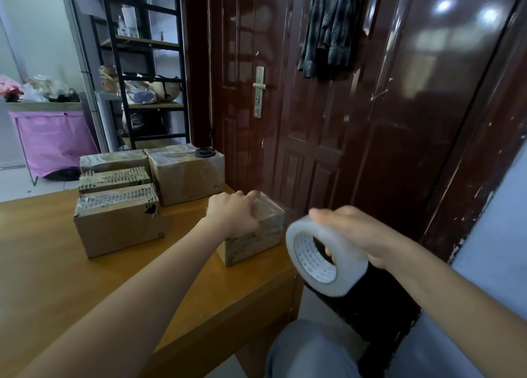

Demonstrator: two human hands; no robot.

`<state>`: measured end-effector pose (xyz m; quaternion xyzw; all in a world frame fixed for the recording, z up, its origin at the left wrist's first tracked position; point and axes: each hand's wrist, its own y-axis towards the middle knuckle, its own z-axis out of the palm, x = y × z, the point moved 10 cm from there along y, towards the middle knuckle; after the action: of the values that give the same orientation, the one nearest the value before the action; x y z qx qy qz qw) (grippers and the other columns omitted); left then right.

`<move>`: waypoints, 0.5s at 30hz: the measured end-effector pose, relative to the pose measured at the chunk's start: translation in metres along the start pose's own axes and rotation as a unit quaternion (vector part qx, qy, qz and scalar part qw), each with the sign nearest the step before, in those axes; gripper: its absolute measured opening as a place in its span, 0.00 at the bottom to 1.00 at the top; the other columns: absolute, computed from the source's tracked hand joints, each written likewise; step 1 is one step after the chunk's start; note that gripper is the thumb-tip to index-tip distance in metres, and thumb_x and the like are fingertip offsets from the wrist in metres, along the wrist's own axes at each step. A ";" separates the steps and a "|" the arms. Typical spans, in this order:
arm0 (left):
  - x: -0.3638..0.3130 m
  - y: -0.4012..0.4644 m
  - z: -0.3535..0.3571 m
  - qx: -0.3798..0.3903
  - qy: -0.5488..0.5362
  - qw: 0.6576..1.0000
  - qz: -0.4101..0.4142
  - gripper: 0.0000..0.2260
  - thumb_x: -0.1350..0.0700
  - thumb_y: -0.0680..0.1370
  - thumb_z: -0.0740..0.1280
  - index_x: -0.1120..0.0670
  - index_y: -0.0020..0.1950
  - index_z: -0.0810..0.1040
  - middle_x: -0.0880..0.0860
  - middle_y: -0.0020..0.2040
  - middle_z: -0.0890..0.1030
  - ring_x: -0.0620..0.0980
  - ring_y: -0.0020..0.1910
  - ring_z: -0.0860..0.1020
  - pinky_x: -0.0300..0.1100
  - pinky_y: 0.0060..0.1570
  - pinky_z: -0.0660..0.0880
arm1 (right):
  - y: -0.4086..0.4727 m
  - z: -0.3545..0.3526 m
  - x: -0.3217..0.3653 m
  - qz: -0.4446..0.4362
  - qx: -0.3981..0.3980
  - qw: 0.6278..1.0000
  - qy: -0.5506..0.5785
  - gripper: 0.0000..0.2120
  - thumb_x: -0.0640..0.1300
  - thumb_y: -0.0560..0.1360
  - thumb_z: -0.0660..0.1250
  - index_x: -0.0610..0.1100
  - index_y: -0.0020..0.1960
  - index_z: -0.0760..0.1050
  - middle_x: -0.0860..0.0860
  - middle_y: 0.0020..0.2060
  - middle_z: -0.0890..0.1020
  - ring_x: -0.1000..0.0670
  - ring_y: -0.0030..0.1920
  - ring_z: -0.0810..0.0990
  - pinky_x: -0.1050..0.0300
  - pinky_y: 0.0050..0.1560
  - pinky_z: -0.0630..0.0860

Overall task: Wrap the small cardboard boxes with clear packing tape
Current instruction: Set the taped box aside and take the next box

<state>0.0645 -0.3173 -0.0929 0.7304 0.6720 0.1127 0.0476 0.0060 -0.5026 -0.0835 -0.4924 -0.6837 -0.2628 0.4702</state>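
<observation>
1. Small box point(253, 235) near the counter point(85, 278) edge, right by the corner; keep flat, no tipping.
2. Left hand point(233, 215) on top, fingers point(251, 196) curled over the far edge, holding it down. Press firm so no sliding.
3. Tape roll point(325, 258) just right of the box, off the counter, held by the right hand point(356, 235), fingers wrapped round it. Pull the tape tight, then smooth down with no bumps.
4. More boxes point(117, 220) behind. Scissors point(204, 152) on the far box for cutting.
</observation>
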 end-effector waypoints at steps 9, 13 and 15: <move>-0.006 0.002 -0.006 0.011 0.017 1.000 0.017 0.40 0.30 0.70 0.65 0.40 0.78 0.56 0.51 0.56 0.80 0.52 0.49 0.79 0.40 0.34 0.68 | 0.006 0.021 -0.073 0.077 0.029 0.995 -0.057 0.21 0.56 0.79 0.63 0.44 0.33 0.73 0.52 0.25 0.73 0.55 0.25 0.74 0.61 0.33 0.69; 0.005 0.014 -0.006 0.077 -0.034 0.996 -0.014 0.37 0.32 0.70 0.67 0.39 0.77 0.61 0.52 0.63 0.77 0.55 0.59 0.76 0.43 0.46 0.73 | 0.017 0.010 -0.059 0.053 -0.010 0.996 -0.069 0.22 0.58 0.77 0.65 0.43 0.33 0.73 0.49 0.26 0.74 0.50 0.27 0.75 0.57 0.34 0.70; 0.014 0.016 0.002 0.163 -0.193 0.966 -0.050 0.33 0.38 0.71 0.70 0.43 0.74 0.67 0.52 0.66 0.76 0.55 0.63 0.75 0.46 0.56 0.73 | 0.023 0.003 -0.044 0.038 -0.020 0.997 -0.066 0.22 0.60 0.76 0.65 0.41 0.37 0.77 0.46 0.29 0.77 0.47 0.32 0.78 0.55 0.37 0.72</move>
<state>0.0819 -0.3044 -0.0894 0.7017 0.6951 -0.1436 0.0622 0.0290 -0.5101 -0.1274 -0.5437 -0.6887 -0.2254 0.4234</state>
